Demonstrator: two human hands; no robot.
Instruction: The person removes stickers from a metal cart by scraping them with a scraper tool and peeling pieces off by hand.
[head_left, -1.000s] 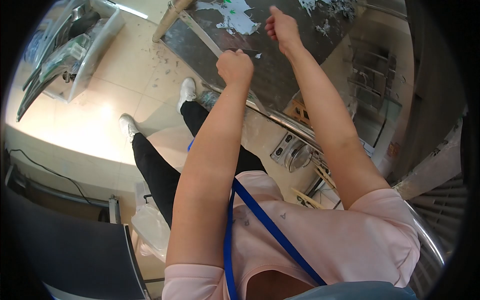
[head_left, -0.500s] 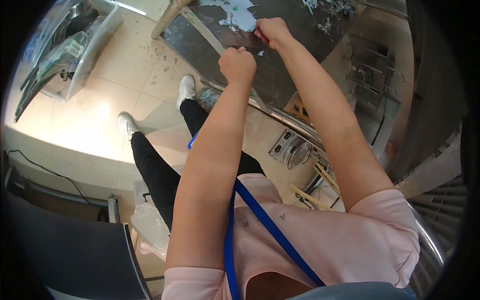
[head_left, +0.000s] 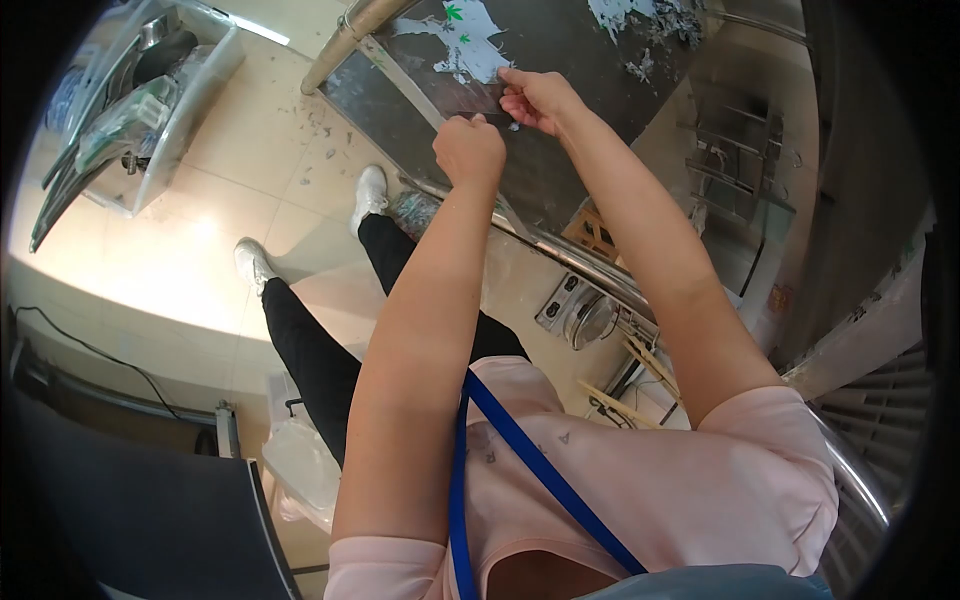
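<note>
I'm looking at work that seems partway through: the torn white film (head_left: 478, 42), printed with green leaf shapes, is ragged along its near edge, at the far side of the dark panel (head_left: 560, 180). Over at far right, shredded scraps (head_left: 678, 25) lie heaped, so I'd judge a good share broken up and this larger piece left whole. Now my right hand (head_left: 540, 102) reaches in from the right, fingers curled, index tip at the film's near edge; whether it pinches, I can't tell. My left hand (head_left: 470, 150) is clenched beside it, over the metal strip (head_left: 405, 85), contents hidden.
</note>
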